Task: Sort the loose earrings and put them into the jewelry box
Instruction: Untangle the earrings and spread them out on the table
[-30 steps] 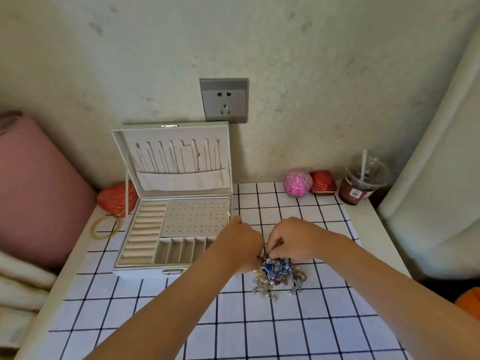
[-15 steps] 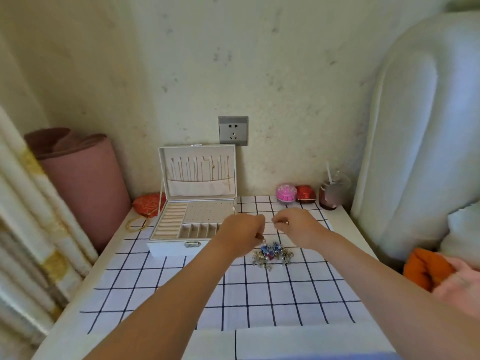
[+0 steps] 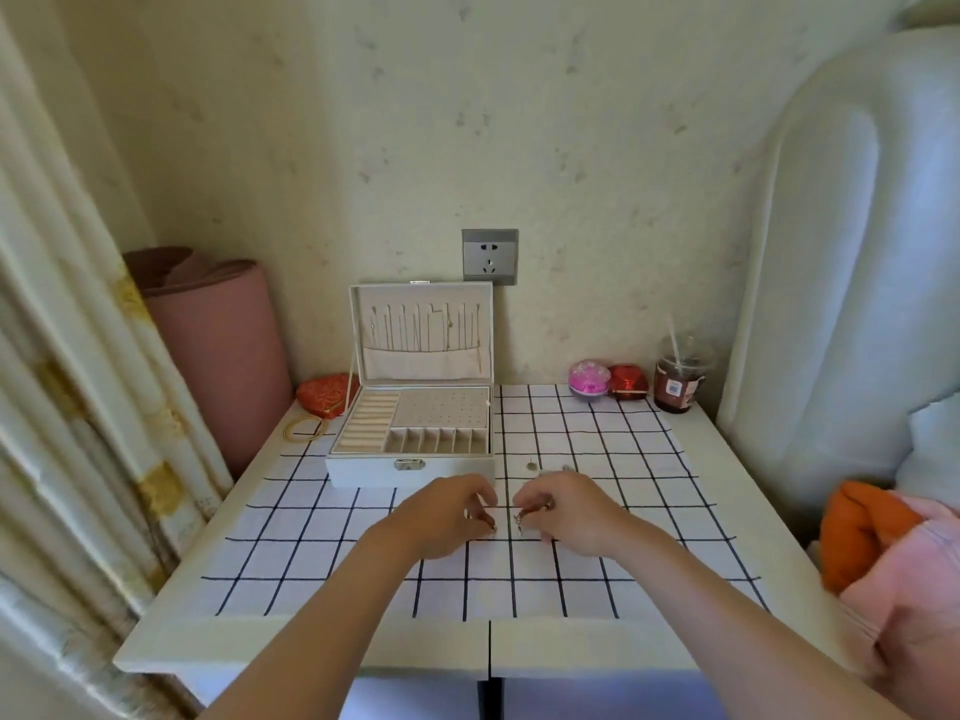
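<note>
At the middle of the table (image 3: 727, 511), over the black-and-white checked cloth (image 3: 571, 589), the two hands meet almost fingertip to fingertip. The left hand (image 3: 447, 517) has its fingers curled and pinches a small metal earring (image 3: 491, 526). The right hand (image 3: 566, 511) pinches a second earring (image 3: 519, 519) the same way. Just beyond the right hand, toward the far edge, two loose earrings (image 3: 531, 466) lie on the cloth, near each other.

The jewelry box (image 3: 410, 467) stands open left of centre toward the far edge, its lid upright and its clasp facing the hands. The left hand is just in front of its near right corner. Its tray shows ring rolls on the left, a pegged panel at the back and a row of small compartments in front.

At the far left corner lie a red pouch (image 3: 327, 394) and a gold bangle (image 3: 304, 428). Along the far edge to the right sit a pink dome (image 3: 589, 377), a red case (image 3: 628, 380) and, at the far right corner, a plastic cup (image 3: 680, 379) with a straw. The cup's white label is too small to read. A grey wall socket (image 3: 489, 256) sits above the box. A curtain (image 3: 62, 356) and a pink roll (image 3: 218, 345) flank the left edge; an orange cloth (image 3: 862, 527) lies off the right edge.
</note>
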A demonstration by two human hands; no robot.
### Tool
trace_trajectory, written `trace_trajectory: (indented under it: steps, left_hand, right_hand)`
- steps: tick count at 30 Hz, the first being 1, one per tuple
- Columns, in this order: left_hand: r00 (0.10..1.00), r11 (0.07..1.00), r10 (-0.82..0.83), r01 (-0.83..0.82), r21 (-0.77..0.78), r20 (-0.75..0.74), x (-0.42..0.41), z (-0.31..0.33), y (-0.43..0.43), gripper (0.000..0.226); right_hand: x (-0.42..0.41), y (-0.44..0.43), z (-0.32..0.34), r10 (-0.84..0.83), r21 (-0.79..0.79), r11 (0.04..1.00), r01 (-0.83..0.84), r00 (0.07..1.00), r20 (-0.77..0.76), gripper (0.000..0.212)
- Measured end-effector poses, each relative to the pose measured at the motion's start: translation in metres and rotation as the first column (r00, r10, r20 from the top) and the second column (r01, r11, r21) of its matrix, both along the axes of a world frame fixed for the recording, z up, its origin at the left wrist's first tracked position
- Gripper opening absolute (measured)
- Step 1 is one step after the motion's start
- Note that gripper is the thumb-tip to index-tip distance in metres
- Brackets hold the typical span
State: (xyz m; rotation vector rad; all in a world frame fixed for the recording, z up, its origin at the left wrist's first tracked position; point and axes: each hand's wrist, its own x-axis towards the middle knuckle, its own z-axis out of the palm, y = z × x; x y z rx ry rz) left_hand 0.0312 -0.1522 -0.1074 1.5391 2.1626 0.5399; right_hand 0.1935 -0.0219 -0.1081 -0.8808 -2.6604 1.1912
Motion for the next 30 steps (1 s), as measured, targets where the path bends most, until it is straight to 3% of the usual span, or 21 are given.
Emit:
trace_trajectory:
  steps: [4,7,11,16,22,25,30]
  left_hand:
    - [0.999,0.999,0.049,-0.05,-0.02,-0.018,-0.01,-0.014,-0.006,0.014]
    - [0.996,0.997,0.079,-0.079,0.012,-0.037,-0.014,-0.019,-0.006,0.022]
    - [0.995,0.995,0.098,-0.098,0.005,0.02,-0.012,-0.013,0.001,0.04]
    - [0.99,0.99,0.142,-0.141,0.029,-0.018,-0.004,-0.016,0.004,0.035]
    - [0.974,0.994,0.11,-0.105,0.036,-0.2,-0.011,-0.021,-0.001,0.017]
    - [0.961,0.994,0.112,-0.11,0.022,-0.253,-0.027,-0.018,-0.015,0.019]
    - [0.974,0.984,0.179,-0.179,0.012,-0.139,-0.062,-0.023,-0.041,0.031]
  right_hand:
    - [-0.008,-0.002,-0.008,0.121,0.145,0.981,-0.129,0.991,0.058,0.018]
    - [-0.012,-0.003,-0.01,0.198,0.237,0.945,-0.224,0.972,0.129,0.024]
    - [-0.017,-0.001,-0.01,0.184,0.244,0.949,-0.202,0.978,0.097,0.048]
    - [-0.017,-0.002,-0.01,0.144,0.317,0.927,-0.201,0.97,0.193,0.022]
    - [-0.033,-0.013,-0.019,0.131,0.32,0.929,-0.186,0.974,0.185,0.003]
    - [-0.043,-0.023,-0.021,0.136,0.284,0.944,-0.168,0.982,0.129,0.008]
    - [-0.078,-0.05,-0.024,0.128,0.244,0.96,-0.136,0.991,0.051,0.022]
